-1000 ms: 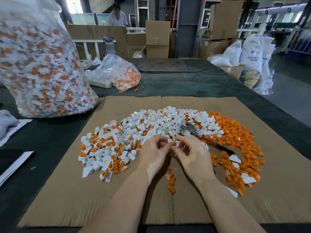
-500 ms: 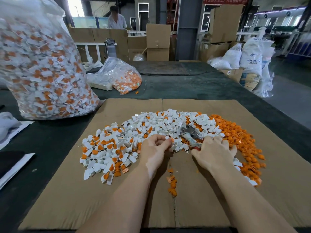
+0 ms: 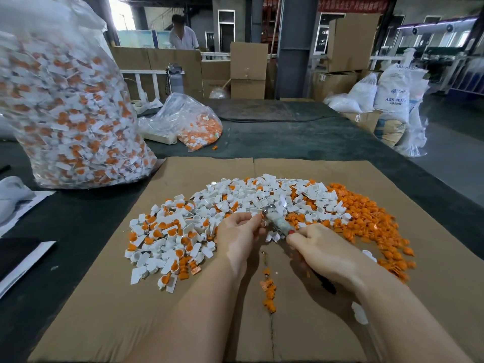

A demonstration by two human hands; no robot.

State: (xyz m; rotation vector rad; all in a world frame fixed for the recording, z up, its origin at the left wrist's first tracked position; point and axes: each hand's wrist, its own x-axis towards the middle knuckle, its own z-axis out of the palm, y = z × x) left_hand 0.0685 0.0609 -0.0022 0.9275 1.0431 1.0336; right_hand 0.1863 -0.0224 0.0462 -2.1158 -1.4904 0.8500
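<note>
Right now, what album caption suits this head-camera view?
Right hand grips a metal tool against a small part pinched in the left hand, above white and orange plastic pieces on cardboard.

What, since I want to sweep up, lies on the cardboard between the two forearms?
A short trail of orange bits, lying along the seam of the cardboard; the head view shows it plainly.

Bare left hand [image 3: 237, 239] and bare right hand [image 3: 327, 254], each on a slim, smooth forearm. Left forearm [image 3: 188, 318] and right forearm [image 3: 400, 320] uncovered down to the lower edge of view, broadened there by the wide-angle lens. Slender fingers. Knuckles and tendons faintly ridged on the back of the right hand. Nails too blurred to tell.
</note>
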